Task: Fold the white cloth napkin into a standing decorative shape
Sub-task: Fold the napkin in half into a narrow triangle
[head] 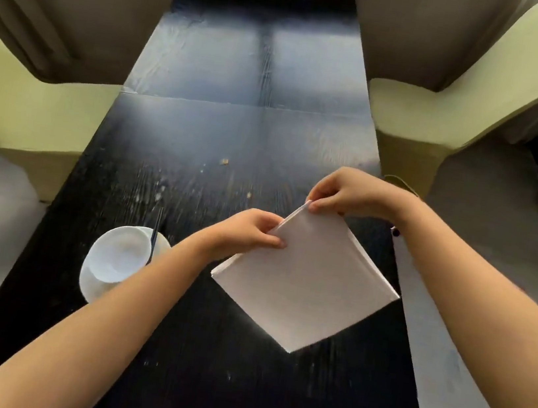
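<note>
Head view: white cloth napkin (306, 285) sits on the dark worktop (236, 130) as a folded square turned diamond-wise, one corner toward the person, layered edges visible along the upper sides. Left hand (249, 232) pinches the upper-left edge near the top corner; right hand (348, 192) pinches the top corner itself. Both hands grasp cloth, not clenched empty. Step looks like an early one: flat square made, layers at the far corner being separated or lifted. Next move probably calls for peeling a single layer and folding it toward the near corner, keeping the rest flat.

Hard to tell: how many layers each hand holds, and whether the top corner is lifted off the worktop. Stacked white bowl and saucer (114, 260) with dark chopsticks (154, 236) lie left, partly behind the left forearm.
</note>
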`<state>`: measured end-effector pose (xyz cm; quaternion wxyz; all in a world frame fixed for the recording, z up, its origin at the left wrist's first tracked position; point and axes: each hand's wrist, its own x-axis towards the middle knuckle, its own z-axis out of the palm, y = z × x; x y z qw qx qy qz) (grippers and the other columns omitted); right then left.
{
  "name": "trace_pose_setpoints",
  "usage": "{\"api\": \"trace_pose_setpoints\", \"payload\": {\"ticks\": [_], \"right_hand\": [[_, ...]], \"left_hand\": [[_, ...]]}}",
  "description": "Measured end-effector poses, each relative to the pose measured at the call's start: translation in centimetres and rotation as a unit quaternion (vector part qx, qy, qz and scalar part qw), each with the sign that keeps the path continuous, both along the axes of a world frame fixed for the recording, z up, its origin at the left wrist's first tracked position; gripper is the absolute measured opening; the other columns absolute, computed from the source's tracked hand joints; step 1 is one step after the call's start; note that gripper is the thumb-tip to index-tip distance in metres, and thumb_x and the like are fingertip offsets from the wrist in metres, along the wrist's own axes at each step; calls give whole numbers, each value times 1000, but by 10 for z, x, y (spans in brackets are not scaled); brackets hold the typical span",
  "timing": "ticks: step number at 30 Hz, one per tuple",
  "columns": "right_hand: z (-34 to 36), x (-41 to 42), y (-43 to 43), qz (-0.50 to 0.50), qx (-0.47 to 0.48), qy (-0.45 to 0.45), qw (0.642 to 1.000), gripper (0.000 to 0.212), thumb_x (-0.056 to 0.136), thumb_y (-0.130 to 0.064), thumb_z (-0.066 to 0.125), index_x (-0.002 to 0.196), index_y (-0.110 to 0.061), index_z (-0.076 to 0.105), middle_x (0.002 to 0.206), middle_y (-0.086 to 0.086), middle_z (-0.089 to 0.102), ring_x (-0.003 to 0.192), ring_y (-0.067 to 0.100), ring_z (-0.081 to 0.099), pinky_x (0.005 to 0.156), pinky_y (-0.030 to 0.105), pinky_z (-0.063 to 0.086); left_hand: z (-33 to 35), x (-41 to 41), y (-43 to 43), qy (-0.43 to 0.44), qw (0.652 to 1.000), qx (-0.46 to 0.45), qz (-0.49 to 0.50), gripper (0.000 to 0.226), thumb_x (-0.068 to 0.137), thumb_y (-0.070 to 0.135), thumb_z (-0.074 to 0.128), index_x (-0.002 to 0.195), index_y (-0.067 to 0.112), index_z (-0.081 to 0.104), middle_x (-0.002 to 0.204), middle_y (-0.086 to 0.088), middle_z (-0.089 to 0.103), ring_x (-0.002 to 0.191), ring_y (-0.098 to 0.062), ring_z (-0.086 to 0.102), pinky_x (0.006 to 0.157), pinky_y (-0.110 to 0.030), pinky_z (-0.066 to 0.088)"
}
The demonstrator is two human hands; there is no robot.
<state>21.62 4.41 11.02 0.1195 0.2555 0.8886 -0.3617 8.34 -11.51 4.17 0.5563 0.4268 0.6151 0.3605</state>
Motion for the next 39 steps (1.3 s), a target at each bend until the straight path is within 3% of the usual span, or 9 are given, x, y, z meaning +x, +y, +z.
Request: {"api": "trace_pose_setpoints", "payload": {"ticks": [7, 12, 15, 19, 22, 27, 33, 36, 39], "right_hand": [[-113, -54, 58, -55, 16, -33, 998, 19, 83, -19, 62, 96, -11, 74, 86, 6, 69, 76, 15, 60, 64, 26, 48], [-170, -76, 85, -74, 55, -17, 996, 20, 84, -19, 62, 100, -12, 72, 101, 9, 72, 92, 19, 62, 74, 24, 43], [-190, -78, 90, -78, 60, -10, 995, 20, 84, -19, 61, 100, -12, 72, 104, 10, 71, 97, 22, 62, 81, 28, 47], [-205, -79, 95, -73, 69, -5, 995, 21, 86, -19, 59, 100, -11, 71, 106, 10, 70, 100, 24, 61, 84, 32, 47], [-215, -81, 95, -74, 86, 7, 994, 22, 88, -19, 55, 102, -11, 70, 111, 11, 68, 103, 27, 59, 89, 35, 48], [-227, -86, 95, -117, 107, 51, 986, 24, 88, -16, 52, 106, -9, 67, 116, 12, 65, 107, 29, 57, 83, 29, 42], [-213, -83, 97, -70, 140, 84, 984, 23, 88, -16, 53, 105, -8, 68, 111, 15, 67, 106, 30, 59, 86, 32, 45], [-193, -77, 89, -56, 147, 111, 981, 22, 88, -15, 55, 104, -7, 68, 108, 15, 69, 102, 29, 61, 83, 30, 45], [-172, -56, 67, -56, 160, 142, 975, 19, 87, -16, 57, 100, -9, 69, 102, 13, 71, 97, 29, 62, 83, 34, 46]], "left_hand": [[-89, -31, 72, 98, 986, -88, 104, 30, 83, -3, 57, 112, 6, 63, 99, -11, 65, 92, -23, 61, 90, -38, 49], [-140, -20, 72, 405, 898, 20, 172, 45, 91, 12, 51, 135, 10, 43, 132, -12, 55, 123, -26, 48, 103, -38, 37], [-172, 17, 43, 529, 840, 107, 62, 45, 95, 20, 39, 138, 8, 39, 145, -16, 39, 136, -31, 31, 113, -49, 19], [-204, 36, 29, 583, 812, -9, -28, 61, 94, 51, 19, 146, 25, -1, 156, 0, -4, 142, -18, -12, 110, -54, -13], [-210, 34, 34, 591, 806, -13, -18, 63, 91, 57, 14, 143, 29, -7, 155, 1, -9, 141, -18, -16, 108, -57, -16], [-208, 54, 29, 598, 799, 57, -36, 60, 92, 49, 17, 145, 22, 21, 153, 0, 10, 142, -25, 11, 112, -57, 1], [-206, 58, 25, 574, 815, 14, -80, 60, 92, 53, 16, 145, 28, 0, 153, 7, -8, 143, -17, -9, 112, -57, -8], [-196, 55, 27, 538, 837, 3, -102, 61, 95, 51, 24, 147, 28, 0, 154, 7, -12, 142, -15, -15, 111, -56, -12], [-181, 48, 22, 463, 885, 34, -37, 56, 97, 37, 37, 147, 20, 17, 157, -1, 9, 144, -16, -1, 115, -49, -4]]}}
